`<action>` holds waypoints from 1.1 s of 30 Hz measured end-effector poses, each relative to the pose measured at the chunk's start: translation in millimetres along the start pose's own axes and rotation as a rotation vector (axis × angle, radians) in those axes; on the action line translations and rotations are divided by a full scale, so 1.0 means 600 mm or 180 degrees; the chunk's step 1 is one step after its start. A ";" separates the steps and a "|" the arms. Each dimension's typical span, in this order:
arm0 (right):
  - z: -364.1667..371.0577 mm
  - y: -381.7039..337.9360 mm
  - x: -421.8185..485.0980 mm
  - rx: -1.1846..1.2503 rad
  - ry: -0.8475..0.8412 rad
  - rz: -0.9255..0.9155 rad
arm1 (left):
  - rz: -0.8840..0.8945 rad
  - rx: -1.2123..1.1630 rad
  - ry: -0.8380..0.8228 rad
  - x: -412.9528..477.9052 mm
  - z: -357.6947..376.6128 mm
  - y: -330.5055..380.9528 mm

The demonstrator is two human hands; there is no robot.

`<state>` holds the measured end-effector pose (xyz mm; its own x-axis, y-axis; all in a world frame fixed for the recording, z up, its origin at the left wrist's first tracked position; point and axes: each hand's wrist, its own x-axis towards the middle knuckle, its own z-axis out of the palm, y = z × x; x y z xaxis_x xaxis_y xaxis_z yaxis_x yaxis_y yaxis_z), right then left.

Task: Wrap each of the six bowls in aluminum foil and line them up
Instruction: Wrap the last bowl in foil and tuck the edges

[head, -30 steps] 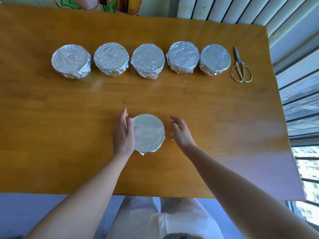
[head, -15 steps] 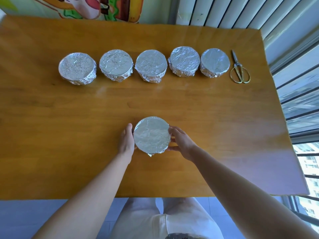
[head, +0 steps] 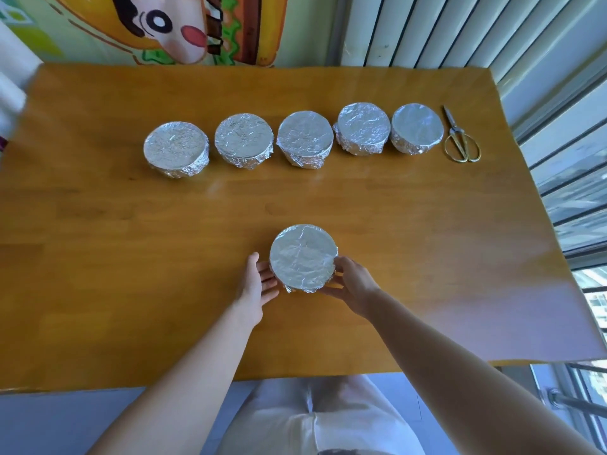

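Note:
A foil-wrapped bowl (head: 303, 257) sits in the near middle of the wooden table (head: 98, 257). My right hand (head: 353, 285) grips its near-right side, thumb on the rim and fingers curled beneath. My left hand (head: 258, 287) touches its lower left side with straight fingers and the thumb held apart. I cannot tell whether the bowl rests on the table or is slightly raised. Several more wrapped bowls stand in a row at the back, from the leftmost bowl (head: 176, 149) to the rightmost bowl (head: 416, 128).
Gold-handled scissors (head: 460, 139) lie just right of the row, near the table's right edge. A wall with a cartoon picture (head: 164, 27) and a white radiator (head: 427, 27) stand behind the table. Windows run along the right side.
My right hand closed in from the right and took hold of the front bowl. My left hand slid down to its lower left side. The view tilted up, showing more wall.

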<state>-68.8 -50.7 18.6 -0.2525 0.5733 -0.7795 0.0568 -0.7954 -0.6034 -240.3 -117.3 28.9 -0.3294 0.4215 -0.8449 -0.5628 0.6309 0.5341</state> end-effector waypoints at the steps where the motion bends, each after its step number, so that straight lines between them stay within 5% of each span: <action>1: 0.009 0.000 -0.001 -0.0002 -0.0029 -0.0010 | -0.0036 0.0011 0.0026 -0.001 -0.008 0.001; 21: 0.315 0.013 0.057 -0.0567 -0.0581 0.0553 | 0.0018 -0.0885 -0.0089 0.060 -0.258 0.113; 28: 0.460 0.005 0.101 -0.0103 0.0473 -0.0093 | -0.0174 -0.0778 -0.0297 0.117 -0.383 0.203; 33: 0.507 0.002 0.103 -0.0011 0.0502 -0.0071 | -0.0252 -0.0631 -0.0524 0.141 -0.397 0.233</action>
<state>-378.1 -76.0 21.3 -0.0990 0.6149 -0.7824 0.0563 -0.7815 -0.6213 -527.6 -148.5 24.9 -0.1598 0.4865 -0.8589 -0.7247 0.5330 0.4367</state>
